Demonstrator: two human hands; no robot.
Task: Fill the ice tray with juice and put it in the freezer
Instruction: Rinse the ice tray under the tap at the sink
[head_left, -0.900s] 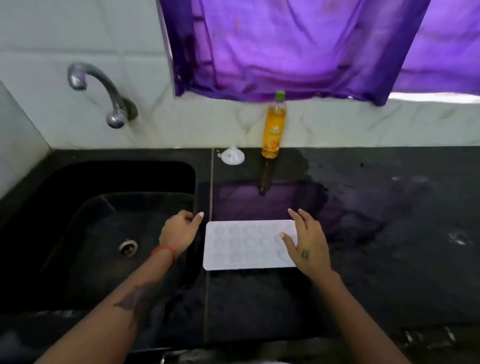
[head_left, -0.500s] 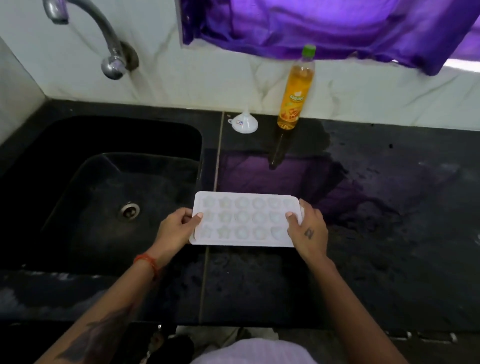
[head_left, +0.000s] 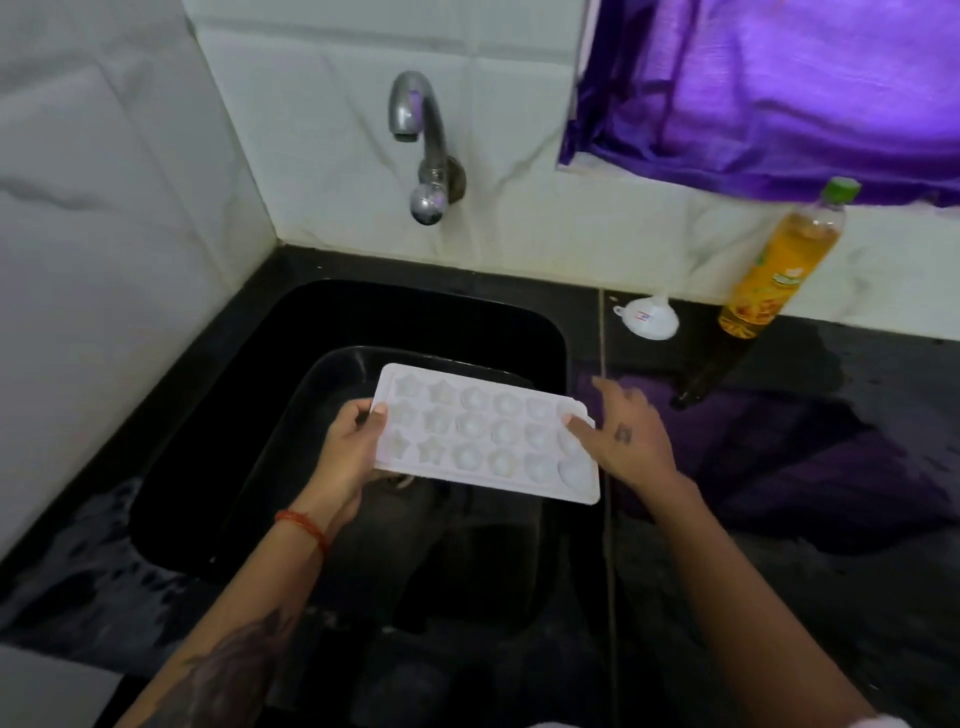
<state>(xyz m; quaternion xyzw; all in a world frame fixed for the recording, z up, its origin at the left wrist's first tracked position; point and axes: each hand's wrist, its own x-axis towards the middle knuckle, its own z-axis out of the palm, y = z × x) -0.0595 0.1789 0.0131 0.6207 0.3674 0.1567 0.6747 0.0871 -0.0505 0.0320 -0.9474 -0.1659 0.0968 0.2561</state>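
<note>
Tray (head_left: 483, 436) is off the tabletop (head_left: 779, 519) and now held over the sink (head_left: 218, 415). Left hand (head_left: 353, 452) grips its end; right hand (head_left: 631, 436) has let go, fingers spread. Cells look empty. Probably a rinse first; bottle (head_left: 779, 265) and funnel (head_left: 649, 319) untouched.

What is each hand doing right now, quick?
Left hand: grips the left end of the white ice tray, held over the sink.
Right hand: open, fingers spread, fingertips at the tray's right end.
</note>
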